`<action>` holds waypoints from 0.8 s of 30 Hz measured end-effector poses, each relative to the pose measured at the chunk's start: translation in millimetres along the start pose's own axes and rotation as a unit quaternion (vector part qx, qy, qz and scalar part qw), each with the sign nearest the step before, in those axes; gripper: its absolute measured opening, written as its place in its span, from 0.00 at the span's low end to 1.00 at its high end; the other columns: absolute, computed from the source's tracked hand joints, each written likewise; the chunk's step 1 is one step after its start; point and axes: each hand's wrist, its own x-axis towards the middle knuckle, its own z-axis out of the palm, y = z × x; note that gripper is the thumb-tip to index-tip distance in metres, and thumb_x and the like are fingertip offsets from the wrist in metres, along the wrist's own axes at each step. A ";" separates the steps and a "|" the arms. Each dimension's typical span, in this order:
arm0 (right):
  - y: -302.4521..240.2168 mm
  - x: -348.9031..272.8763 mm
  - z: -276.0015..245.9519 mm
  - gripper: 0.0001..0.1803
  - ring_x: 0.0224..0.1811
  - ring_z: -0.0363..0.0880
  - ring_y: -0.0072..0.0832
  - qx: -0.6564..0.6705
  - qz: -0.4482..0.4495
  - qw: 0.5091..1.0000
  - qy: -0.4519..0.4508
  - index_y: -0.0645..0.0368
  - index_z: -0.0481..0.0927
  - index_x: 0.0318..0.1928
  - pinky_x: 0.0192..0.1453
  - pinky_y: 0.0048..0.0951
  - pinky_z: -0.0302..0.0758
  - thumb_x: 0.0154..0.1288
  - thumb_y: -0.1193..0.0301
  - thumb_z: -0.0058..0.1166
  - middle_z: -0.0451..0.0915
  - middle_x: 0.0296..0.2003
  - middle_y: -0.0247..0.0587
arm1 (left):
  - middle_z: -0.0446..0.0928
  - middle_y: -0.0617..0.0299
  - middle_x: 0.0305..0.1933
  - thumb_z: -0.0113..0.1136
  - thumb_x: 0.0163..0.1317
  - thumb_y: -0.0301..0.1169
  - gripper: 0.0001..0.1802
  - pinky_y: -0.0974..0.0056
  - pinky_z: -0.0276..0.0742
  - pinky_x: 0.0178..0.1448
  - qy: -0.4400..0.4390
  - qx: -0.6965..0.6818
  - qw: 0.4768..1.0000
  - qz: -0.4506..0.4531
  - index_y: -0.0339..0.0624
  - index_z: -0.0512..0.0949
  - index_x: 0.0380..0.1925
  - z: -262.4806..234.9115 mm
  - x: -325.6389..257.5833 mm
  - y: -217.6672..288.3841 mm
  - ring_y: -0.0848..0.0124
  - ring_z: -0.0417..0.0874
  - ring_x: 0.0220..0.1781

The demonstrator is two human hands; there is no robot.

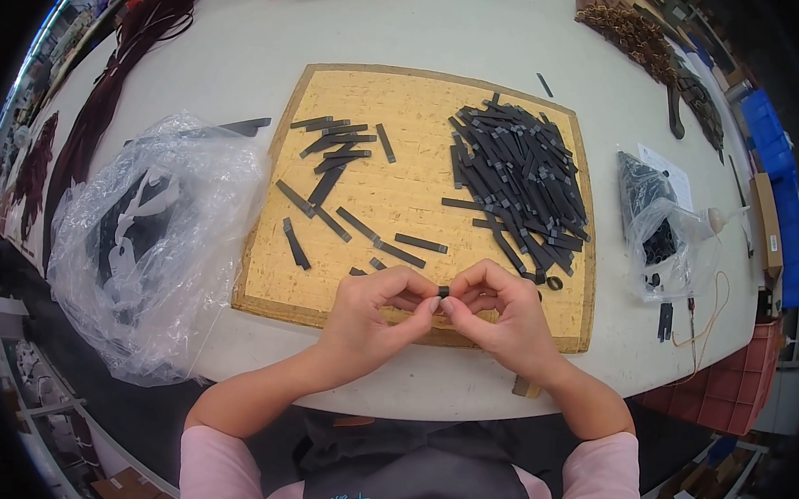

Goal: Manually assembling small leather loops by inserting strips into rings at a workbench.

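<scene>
Over the near edge of a tan board [409, 95], my left hand [379, 308] and my right hand [498, 312] meet, thumbs and forefingers pinched together. Between the fingertips is a small black strip [444, 291], mostly covered, apparently bent into a short loop. Just beyond my right hand lies a small black loop [555, 283]. A big heap of flat black strips [519, 170] with greyish ends fills the board's right side. Several loose strips [338, 136] are scattered on the left, and a single strip [420, 243] rests just past my hands.
A clear plastic bag [157, 244] with dark contents stands left of the board. On the right are a smaller bag of black pieces [649, 214] and a thin orange cord [712, 314]. Dark brown straps [122, 68] lie at the far left; brown bundles with metal buckles [627, 39] lie far right.
</scene>
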 end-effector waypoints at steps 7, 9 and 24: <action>17.6 10.3 -3.6 0.05 0.40 0.85 0.20 0.159 0.132 0.977 -0.058 0.64 0.76 0.43 0.47 0.24 0.84 0.71 0.77 0.58 0.83 0.38 0.37 | 0.86 0.56 0.36 0.64 0.64 0.20 0.03 0.68 0.87 0.46 -0.003 -0.030 0.999 -0.037 0.29 0.82 0.37 0.5 -0.5 -4.6 0.72 0.89 0.40; 18.5 12.3 -4.8 0.05 0.40 0.85 0.21 0.183 0.138 0.971 -0.062 0.64 0.76 0.42 0.48 0.25 0.85 0.71 0.76 0.58 0.83 0.37 0.37 | 0.86 0.59 0.36 0.62 0.66 0.21 0.03 0.70 0.86 0.45 -0.008 -0.102 0.989 -0.110 0.30 0.82 0.37 0.2 0.9 -5.3 0.74 0.89 0.40; 15.2 9.5 -2.3 0.06 0.37 0.85 0.19 0.217 0.140 0.965 -0.049 0.65 0.78 0.43 0.43 0.23 0.84 0.71 0.74 0.59 0.82 0.36 0.36 | 0.83 0.58 0.41 0.63 0.70 0.25 0.07 0.70 0.85 0.51 -0.052 -0.232 0.950 -0.205 0.31 0.79 0.41 -11.7 6.4 -12.0 0.73 0.88 0.44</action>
